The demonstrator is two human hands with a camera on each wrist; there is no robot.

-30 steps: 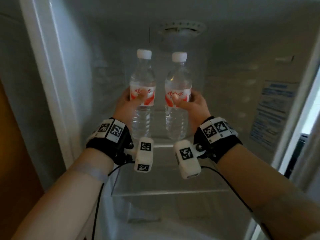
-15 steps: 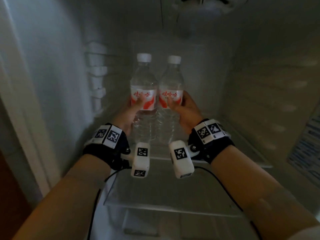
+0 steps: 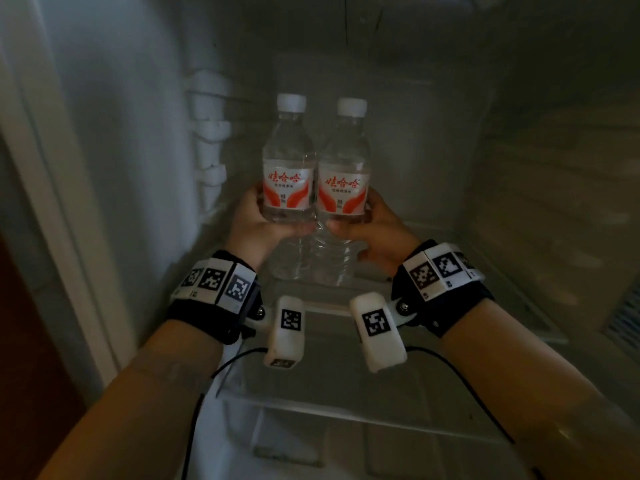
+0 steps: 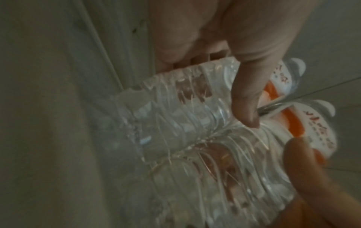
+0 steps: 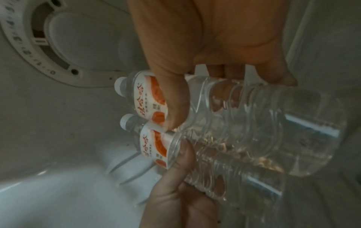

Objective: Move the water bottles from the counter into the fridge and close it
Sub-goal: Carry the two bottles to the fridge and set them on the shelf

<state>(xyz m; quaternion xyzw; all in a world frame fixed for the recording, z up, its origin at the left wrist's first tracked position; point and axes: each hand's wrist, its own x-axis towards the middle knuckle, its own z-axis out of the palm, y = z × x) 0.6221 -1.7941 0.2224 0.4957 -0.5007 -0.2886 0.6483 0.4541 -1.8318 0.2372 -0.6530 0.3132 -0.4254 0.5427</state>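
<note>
Two clear water bottles with white caps and red-and-white labels stand upright side by side, touching, inside the fridge. My left hand (image 3: 266, 225) grips the left bottle (image 3: 288, 161) just below its label. My right hand (image 3: 372, 230) grips the right bottle (image 3: 346, 157) the same way. Their bases hang just over the rear glass shelf (image 3: 433, 237); I cannot tell whether they touch it. In the left wrist view my thumb crosses the left bottle (image 4: 175, 108). The right wrist view has my thumb on the right bottle (image 5: 254, 115), with the left bottle (image 5: 224, 169) beside it.
The fridge's left wall (image 3: 138, 150) carries white shelf rails (image 3: 209, 133). A lower glass shelf (image 3: 346, 403) runs under my wrists. A round control dial (image 5: 58, 46) sits on the ceiling. The door frame (image 3: 45, 202) stands at the left.
Both hands have carried the bottles deeper into the fridge and lower toward the shelf. The gap between the bottles has closed and they now touch.
</note>
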